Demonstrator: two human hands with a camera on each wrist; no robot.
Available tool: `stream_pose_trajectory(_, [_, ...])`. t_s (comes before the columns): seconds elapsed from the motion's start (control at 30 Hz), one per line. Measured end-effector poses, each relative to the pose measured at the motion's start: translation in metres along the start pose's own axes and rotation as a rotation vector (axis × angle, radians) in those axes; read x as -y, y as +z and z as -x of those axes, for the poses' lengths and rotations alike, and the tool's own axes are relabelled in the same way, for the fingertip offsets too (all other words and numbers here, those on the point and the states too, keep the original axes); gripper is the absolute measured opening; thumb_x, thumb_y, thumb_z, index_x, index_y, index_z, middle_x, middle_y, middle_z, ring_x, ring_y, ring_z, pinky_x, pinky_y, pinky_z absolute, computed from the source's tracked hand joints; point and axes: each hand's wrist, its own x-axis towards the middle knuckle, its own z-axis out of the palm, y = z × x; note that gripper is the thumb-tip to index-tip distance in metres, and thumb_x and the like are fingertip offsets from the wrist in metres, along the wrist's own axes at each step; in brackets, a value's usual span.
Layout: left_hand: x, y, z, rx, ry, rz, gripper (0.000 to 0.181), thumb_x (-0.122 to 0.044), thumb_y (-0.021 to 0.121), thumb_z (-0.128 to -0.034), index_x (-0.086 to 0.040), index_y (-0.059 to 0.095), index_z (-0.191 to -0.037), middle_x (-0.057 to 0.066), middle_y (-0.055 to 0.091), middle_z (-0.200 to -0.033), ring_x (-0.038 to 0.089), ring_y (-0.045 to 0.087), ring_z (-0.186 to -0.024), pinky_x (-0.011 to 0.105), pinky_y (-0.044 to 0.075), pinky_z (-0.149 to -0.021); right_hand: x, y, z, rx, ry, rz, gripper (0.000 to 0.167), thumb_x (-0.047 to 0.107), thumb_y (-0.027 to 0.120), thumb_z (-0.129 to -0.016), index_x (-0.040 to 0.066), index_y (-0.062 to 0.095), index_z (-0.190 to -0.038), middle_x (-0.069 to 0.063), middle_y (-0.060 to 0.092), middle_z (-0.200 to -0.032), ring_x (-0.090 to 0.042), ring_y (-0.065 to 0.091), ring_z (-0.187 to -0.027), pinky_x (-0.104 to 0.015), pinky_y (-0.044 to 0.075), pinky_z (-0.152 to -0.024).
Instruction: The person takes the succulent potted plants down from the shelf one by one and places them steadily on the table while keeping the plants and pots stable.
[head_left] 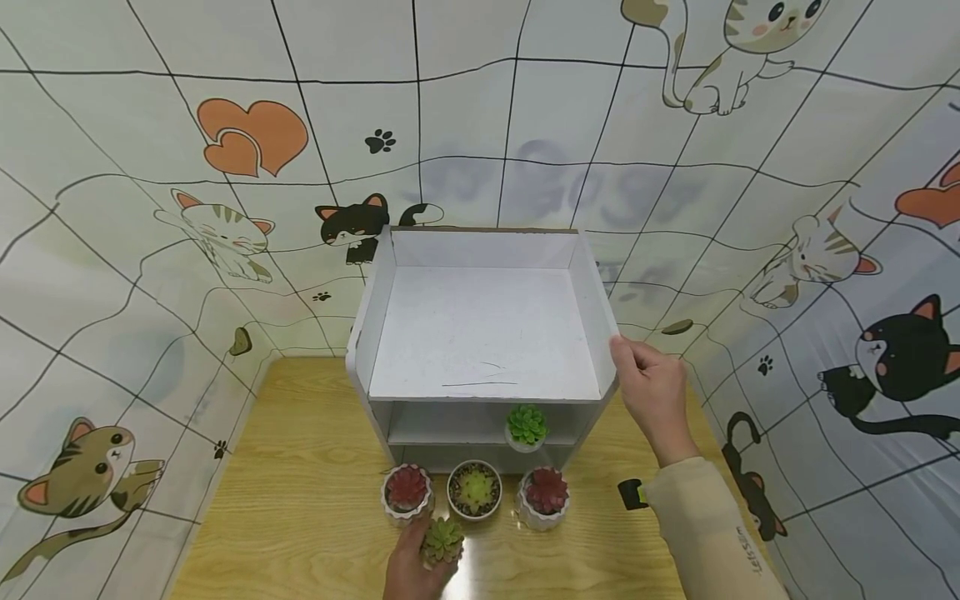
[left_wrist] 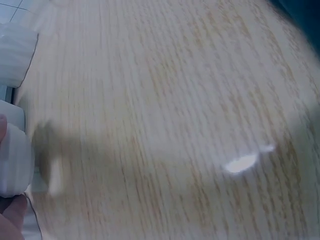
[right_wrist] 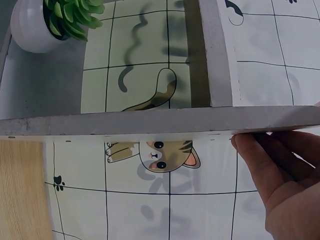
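Observation:
A small white two-level shelf (head_left: 480, 325) stands on the wooden table. My right hand (head_left: 656, 392) grips the edge of its right side panel (right_wrist: 150, 122), with fingertips against the outer face. At the front of the table, my left hand (head_left: 411, 567) holds a potted green succulent (head_left: 442, 540) by its pot. The left wrist view catches only the white pot (left_wrist: 15, 160) and a few fingers (left_wrist: 17, 210) at its left edge. On the lower shelf level, at the right, sits a bright green succulent (head_left: 527, 425) in a white pot.
In a row before the shelf stand a red succulent (head_left: 407, 490), a yellow-green succulent (head_left: 475, 490) and another red succulent (head_left: 545, 493), each potted. White fabric walls (head_left: 465, 117) with cat prints surround the table (head_left: 300, 500). A small black object (head_left: 632, 494) shows beside the right sleeve.

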Motion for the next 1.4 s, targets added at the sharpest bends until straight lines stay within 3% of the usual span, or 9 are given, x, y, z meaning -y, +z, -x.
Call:
stream_pose_trajectory(0.13, [0.003,0.001,0.001,0.016,-0.015,0.006,0.066,-0.022,0.096,-0.0672,-0.001,0.068,-0.123,0.013,0.066,-0.123,0.032,0.066,-0.111,0.05,0.058,-0.092,0.0,0.0,0.0,0.001,0.005,-0.002,0.034,0.026,0.06,-0.104,0.0,0.08,-0.11,-0.019,0.076,-0.107,0.009,0.059,-0.077,-0.008,0.045,-0.062])
stream_pose_trajectory(0.37, [0.006,0.002,0.003,-0.021,0.041,0.017,0.059,-0.016,0.097,-0.0629,-0.009,0.07,-0.114,0.0,0.065,-0.11,0.016,0.065,-0.097,0.04,0.059,-0.081,0.001,-0.001,0.0,0.003,0.012,0.004,0.034,0.027,0.06,-0.104,0.0,0.08,-0.109,-0.019,0.076,-0.106,-0.004,0.06,-0.072,-0.012,0.043,-0.058])
stream_pose_trajectory(0.57, [0.002,-0.001,0.002,0.068,-0.072,0.008,0.064,-0.018,0.096,-0.0672,-0.003,0.068,-0.122,0.009,0.065,-0.118,0.028,0.068,-0.106,0.047,0.059,-0.088,0.001,-0.001,0.0,0.0,0.006,0.005,0.034,0.026,0.06,-0.104,0.0,0.081,-0.107,-0.019,0.077,-0.104,-0.008,0.06,-0.072,-0.013,0.043,-0.059])
stream_pose_trajectory(0.73, [-0.002,-0.003,0.0,0.097,-0.143,0.03,0.064,-0.02,0.095,-0.0707,-0.002,0.067,-0.125,0.01,0.063,-0.118,0.03,0.068,-0.106,0.044,0.061,-0.087,0.0,0.0,0.0,-0.003,0.004,0.008,0.034,0.026,0.06,-0.104,0.0,0.081,-0.107,-0.019,0.077,-0.104,-0.004,0.061,-0.073,-0.009,0.043,-0.061])
stream_pose_trajectory(1.13, [-0.011,0.0,-0.003,0.052,-0.239,0.026,0.06,-0.024,0.095,-0.0708,-0.005,0.069,-0.121,0.008,0.065,-0.112,0.029,0.068,-0.103,0.048,0.059,-0.086,0.001,0.0,-0.001,-0.007,0.006,-0.007,0.032,0.024,0.06,-0.104,0.0,0.081,-0.105,-0.019,0.077,-0.101,-0.007,0.06,-0.072,-0.012,0.043,-0.059])
stream_pose_trajectory(1.4, [-0.017,0.003,-0.006,0.036,-0.308,0.016,0.057,-0.026,0.094,-0.0694,-0.003,0.07,-0.116,0.009,0.065,-0.107,0.029,0.068,-0.098,0.049,0.058,-0.084,0.001,-0.001,0.0,-0.003,-0.003,-0.015,0.033,0.025,0.06,-0.104,0.0,0.082,-0.103,-0.019,0.077,-0.098,-0.015,0.054,-0.065,-0.019,0.038,-0.052])
